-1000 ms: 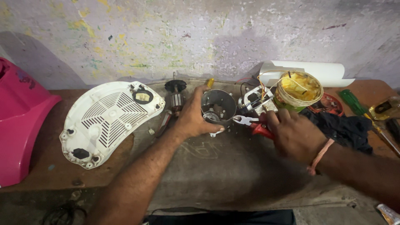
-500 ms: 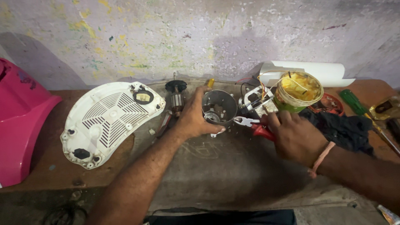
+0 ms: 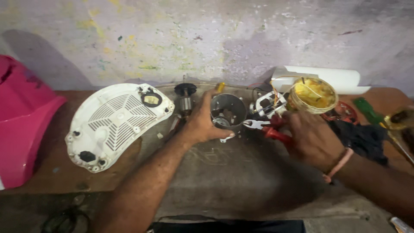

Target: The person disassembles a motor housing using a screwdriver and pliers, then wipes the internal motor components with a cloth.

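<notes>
My left hand (image 3: 202,123) is wrapped around the grey metal cylinder housing (image 3: 227,112), fingers clamped on its left wall, holding it at the middle of the desk (image 3: 233,172). The housing stands with its open mouth tilted up toward me, its axis roughly upright. My right hand (image 3: 311,140) is closed on red-handled pliers (image 3: 267,128), whose steel nose points left, almost touching the housing's right side. Behind sits a round tub of yellow grease (image 3: 312,95). A white ribbed plastic cover (image 3: 116,123) lies flat to the left.
</notes>
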